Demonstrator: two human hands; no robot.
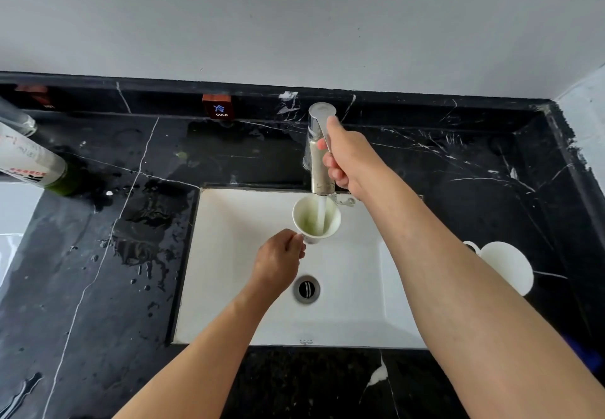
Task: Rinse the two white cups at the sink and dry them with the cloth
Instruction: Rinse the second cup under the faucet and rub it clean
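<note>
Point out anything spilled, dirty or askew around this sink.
Water is pooled and splashed over the black counter left of the sink. The cup under the running tap has greenish residue inside. A bottle at the far left appears to lean rather than stand upright. Nothing looks broken.

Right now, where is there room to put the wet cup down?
Bare black counter lies right of the tap, behind the second cup. The near edge below the sink is free too. The left side is puddled, with bottles.

Washroom — white sink [229,287], faucet [319,143], marble counter [98,287]
</note>
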